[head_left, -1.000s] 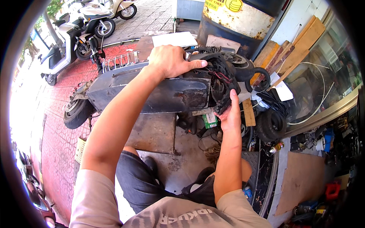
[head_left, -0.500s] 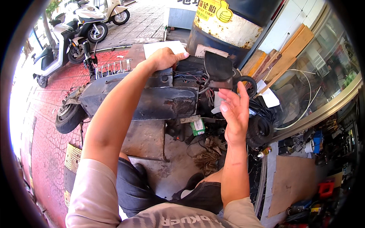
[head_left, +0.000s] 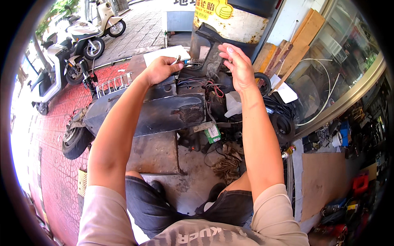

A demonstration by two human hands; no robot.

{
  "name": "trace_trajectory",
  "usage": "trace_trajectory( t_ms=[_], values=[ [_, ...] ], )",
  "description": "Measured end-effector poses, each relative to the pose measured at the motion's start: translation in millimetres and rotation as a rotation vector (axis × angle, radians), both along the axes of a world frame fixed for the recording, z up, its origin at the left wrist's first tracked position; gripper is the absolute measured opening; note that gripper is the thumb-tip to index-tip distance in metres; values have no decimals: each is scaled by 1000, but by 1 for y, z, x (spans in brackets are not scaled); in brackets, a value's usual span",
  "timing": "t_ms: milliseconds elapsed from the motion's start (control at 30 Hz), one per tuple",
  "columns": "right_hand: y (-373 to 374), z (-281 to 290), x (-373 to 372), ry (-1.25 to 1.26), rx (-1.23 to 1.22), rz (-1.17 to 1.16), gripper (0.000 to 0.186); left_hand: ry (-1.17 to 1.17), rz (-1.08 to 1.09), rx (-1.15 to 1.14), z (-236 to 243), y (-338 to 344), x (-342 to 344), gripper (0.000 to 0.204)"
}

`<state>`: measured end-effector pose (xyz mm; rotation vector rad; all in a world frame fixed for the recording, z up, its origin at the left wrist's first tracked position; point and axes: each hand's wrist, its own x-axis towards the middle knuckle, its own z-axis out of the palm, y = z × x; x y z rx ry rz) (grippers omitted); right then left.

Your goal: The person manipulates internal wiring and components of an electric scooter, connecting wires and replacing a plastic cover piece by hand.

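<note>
A dark electric scooter body [head_left: 145,115] lies on its side across a worn metal stand [head_left: 152,151]. My left hand [head_left: 162,69] is closed around a small metal object [head_left: 178,59] at the upper edge of the body; I cannot make out exactly what it is. A black plastic cover [head_left: 209,37] stands raised and tilted at the body's right end, above exposed red and black wires [head_left: 213,88]. My right hand [head_left: 240,65] is open beside the cover, fingers slightly curled and apart; whether the fingertips touch it is unclear.
Parked scooters [head_left: 57,78] stand at upper left on paving. A rusty drum [head_left: 246,24] is behind the cover, leaning planks [head_left: 299,37] and a glass front [head_left: 328,82] at right. A tire [head_left: 283,127], a green box [head_left: 211,135] and rags [head_left: 225,164] lie low around the stand.
The black cover has swung up and away, exposing more wires. My right hand has let go of its lower edge and risen beside it. My left hand has shifted slightly left.
</note>
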<state>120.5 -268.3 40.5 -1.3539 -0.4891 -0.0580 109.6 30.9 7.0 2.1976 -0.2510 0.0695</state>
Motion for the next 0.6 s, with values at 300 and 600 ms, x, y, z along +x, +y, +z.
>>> trace_trajectory(
  t_ms=[300, 600],
  values=[
    [-17, -39, -29, -48, -22, -19, 35, 192, -45, 278, 14, -17, 0, 45],
    [-41, -122, -64, -289, -312, -399, 14, 243, -79, 186, 10, -18, 7, 51]
  ],
)
